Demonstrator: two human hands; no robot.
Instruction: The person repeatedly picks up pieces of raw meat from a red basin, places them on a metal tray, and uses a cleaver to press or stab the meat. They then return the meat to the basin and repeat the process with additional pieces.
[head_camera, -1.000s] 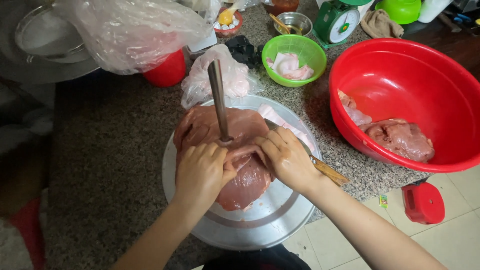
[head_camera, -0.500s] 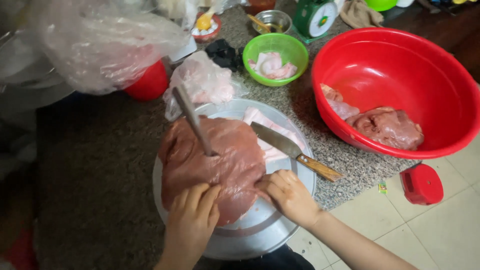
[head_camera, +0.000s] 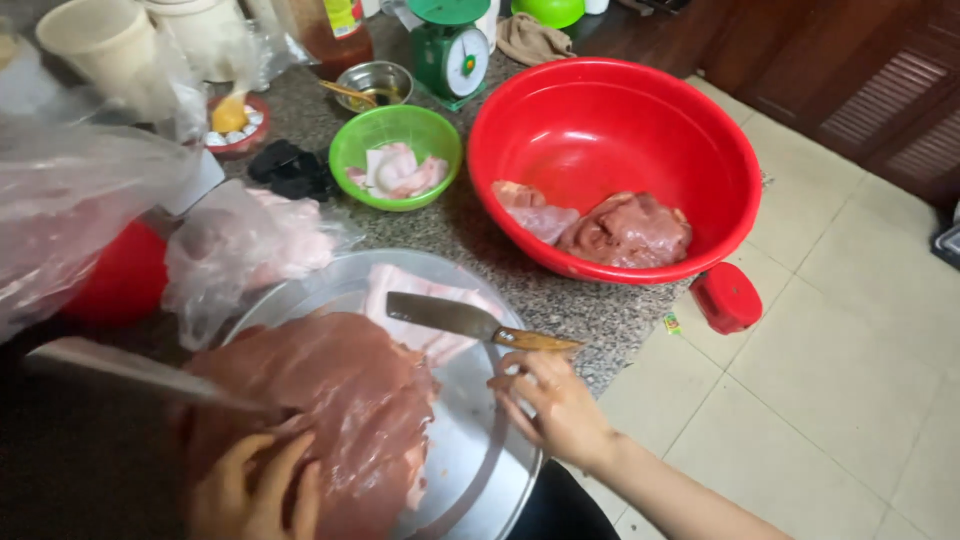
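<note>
Both hands, left hand (head_camera: 255, 490) and right hand (head_camera: 555, 405), are bare, forearms unsleeved, no rings or gloves.

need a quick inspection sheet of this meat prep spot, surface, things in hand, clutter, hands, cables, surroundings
surface: speckled granite counter, crowded.
job's things: large raw meat slab on a round metal tray; wooden-handled knife lying across the tray; long blade over the meat.
clutter: red basin with meat pieces, green bowl with pale scraps, plastic bags, green scale, small steel bowl.
grippers: left hand pressing on the meat; right hand open, just below the knife handle, no grip on it.
cables: nothing seen.
surroundings: tiled floor, red lid, dark wooden doors.
</note>
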